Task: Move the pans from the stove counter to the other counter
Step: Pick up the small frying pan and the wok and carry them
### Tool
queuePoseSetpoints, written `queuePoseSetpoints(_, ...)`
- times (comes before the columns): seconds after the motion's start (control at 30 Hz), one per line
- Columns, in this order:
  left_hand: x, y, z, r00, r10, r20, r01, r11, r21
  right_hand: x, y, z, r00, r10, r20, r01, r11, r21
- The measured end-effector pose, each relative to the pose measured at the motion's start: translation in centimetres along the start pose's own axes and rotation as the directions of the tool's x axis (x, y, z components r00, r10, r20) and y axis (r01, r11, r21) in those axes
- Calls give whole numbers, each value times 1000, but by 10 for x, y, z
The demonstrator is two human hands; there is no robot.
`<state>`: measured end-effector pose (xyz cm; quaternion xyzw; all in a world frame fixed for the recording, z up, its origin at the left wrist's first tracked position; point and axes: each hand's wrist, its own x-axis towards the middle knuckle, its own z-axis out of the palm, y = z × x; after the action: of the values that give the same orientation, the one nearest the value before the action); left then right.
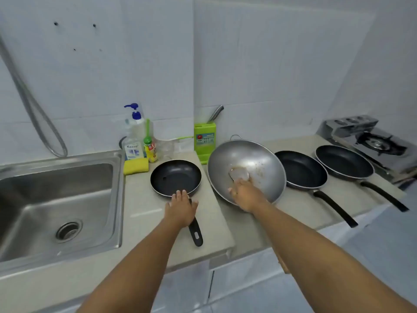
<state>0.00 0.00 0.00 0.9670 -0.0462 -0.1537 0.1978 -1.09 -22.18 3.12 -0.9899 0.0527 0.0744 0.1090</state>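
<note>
A small black frying pan (176,177) sits flat on the raised sink-side counter (146,211). My left hand (180,208) lies over the top of its black handle with fingers stretched toward the rim, not curled around it. A large silver wok (252,163) rests tilted on the lower stove counter (293,211). My right hand (246,195) grips the wok's near rim, fingers inside the bowl. Two more black pans stand to the right on the stove counter, a middle pan (302,169) and a far pan (344,161), handles pointing toward me.
A steel sink (56,199) fills the left. Soap bottles (135,132), a yellow sponge (135,168) and a green knife block (205,141) line the wall behind the pans. A gas stove (379,143) stands at the far right. The raised counter steps down beside the wok.
</note>
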Motion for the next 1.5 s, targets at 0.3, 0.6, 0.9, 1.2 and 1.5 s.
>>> queuePoseSetpoints(0.3,-10,1,40,965,-200,-169,79,837,-542,-23,57,78,967,216,135,-228,970,84)
queuePoseSetpoints(0.6,-4,7,61,877,-387,286,339,76,-938,-24,99,111,894,408,184,-447,790,419)
queuePoseSetpoints(0.9,-11,19,67,834,-442,330,342,-54,-938,-5,124,111,775,408,482,-623,366,692)
queuePoseSetpoints(1.2,4,24,59,831,-385,401,419,-41,-907,-11,112,82,740,377,557,-641,146,753)
queuePoseSetpoints(1.5,-13,23,67,846,-515,138,268,187,-945,-36,96,65,753,463,468,-618,251,745)
